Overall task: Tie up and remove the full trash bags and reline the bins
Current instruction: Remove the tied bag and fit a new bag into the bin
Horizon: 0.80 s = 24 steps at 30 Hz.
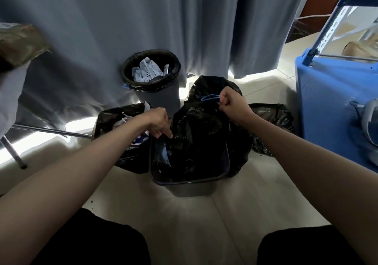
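Black bag (pixel 200 133) in grey bin (pixel 190 187), frame centre; left hand (pixel 158 122) pinches bag edge, right hand (pixel 233 105) grips blue drawstring (pixel 209 97).

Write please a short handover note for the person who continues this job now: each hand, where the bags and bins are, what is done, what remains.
Left hand: pinches the black bag edge at the near bin.
Right hand: grips the bag top with its blue drawstring, lifted.
Round bin by the curtain: lined, paper inside, not tied.
Bag on the floor at left: open, paper showing.
Another black bag lies at right.
Done: nothing visibly tied.
Left: settle this bag, tie and remove full bags, reline bins.
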Tool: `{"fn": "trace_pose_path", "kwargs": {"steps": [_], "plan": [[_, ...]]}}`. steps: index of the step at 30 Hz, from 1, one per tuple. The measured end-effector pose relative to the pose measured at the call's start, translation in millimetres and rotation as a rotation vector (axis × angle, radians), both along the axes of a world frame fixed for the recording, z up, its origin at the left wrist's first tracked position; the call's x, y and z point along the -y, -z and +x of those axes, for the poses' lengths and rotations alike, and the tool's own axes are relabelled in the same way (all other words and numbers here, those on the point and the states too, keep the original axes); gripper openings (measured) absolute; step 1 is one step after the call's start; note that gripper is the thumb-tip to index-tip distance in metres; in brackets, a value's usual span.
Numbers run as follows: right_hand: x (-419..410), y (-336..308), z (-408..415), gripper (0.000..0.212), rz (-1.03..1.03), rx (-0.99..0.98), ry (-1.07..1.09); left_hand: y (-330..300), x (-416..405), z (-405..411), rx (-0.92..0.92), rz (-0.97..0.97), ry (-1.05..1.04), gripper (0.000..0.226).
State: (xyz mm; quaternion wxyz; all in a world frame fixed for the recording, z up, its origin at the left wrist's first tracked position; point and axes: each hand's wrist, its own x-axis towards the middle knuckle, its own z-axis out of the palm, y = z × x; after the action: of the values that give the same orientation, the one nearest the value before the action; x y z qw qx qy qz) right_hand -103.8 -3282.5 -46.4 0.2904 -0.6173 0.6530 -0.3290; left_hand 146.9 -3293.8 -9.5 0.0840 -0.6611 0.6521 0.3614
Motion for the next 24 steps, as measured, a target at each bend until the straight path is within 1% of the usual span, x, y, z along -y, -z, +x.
{"fn": "trace_pose_path", "kwargs": {"steps": [3, 5, 7, 9, 11, 14, 16, 18, 20, 22, 24], "plan": [[-1.7, -1.0, 1.8, 0.037, 0.008, -0.066, -0.096, 0.0, -5.4, -0.8, 0.045, -0.003, 0.042, 0.047], [-2.2, -1.0, 5.7, 0.041, 0.045, -0.128, -0.167, 3.5, -8.5, -2.3, 0.111, 0.021, 0.088, 0.048], [-1.0, 1.4, 11.3, 0.041, 0.044, -0.196, -0.222, 8.5, -10.7, -4.4, 0.170, 0.046, 0.141, 0.045], [2.1, 5.7, 18.2, 0.037, 0.044, -0.247, -0.272, 10.6, -9.1, -3.8, 0.191, 0.031, 0.175, 0.035], [4.9, 7.9, 27.2, 0.036, 0.055, -0.290, -0.336, 8.0, -3.7, 0.7, 0.165, -0.039, 0.159, 0.030], [5.8, 8.7, 43.3, 0.046, 0.091, -0.374, -0.468, 1.1, 6.1, 13.5, 0.112, -0.154, 0.114, 0.030], [5.1, 8.9, 51.3, 0.050, 0.166, -0.455, -0.571, -1.3, 12.2, 26.2, 0.093, -0.215, 0.107, 0.030], [5.0, 8.8, 56.1, 0.049, 0.271, -0.506, -0.649, -2.6, 18.3, 40.7, 0.043, -0.225, 0.113, 0.029], [6.8, 6.4, 57.6, 0.046, 0.300, -0.506, -0.636, -4.7, 21.1, 52.5, 0.001, -0.220, 0.140, 0.036], [10.6, 2.4, 54.5, 0.042, 0.246, -0.466, -0.521, -7.3, 20.1, 57.1, 0.004, -0.250, 0.163, 0.043], [13.2, -2.0, 48.4, 0.040, 0.195, -0.430, -0.390, -8.7, 17.6, 56.8, 0.007, -0.300, 0.162, 0.043]]}}
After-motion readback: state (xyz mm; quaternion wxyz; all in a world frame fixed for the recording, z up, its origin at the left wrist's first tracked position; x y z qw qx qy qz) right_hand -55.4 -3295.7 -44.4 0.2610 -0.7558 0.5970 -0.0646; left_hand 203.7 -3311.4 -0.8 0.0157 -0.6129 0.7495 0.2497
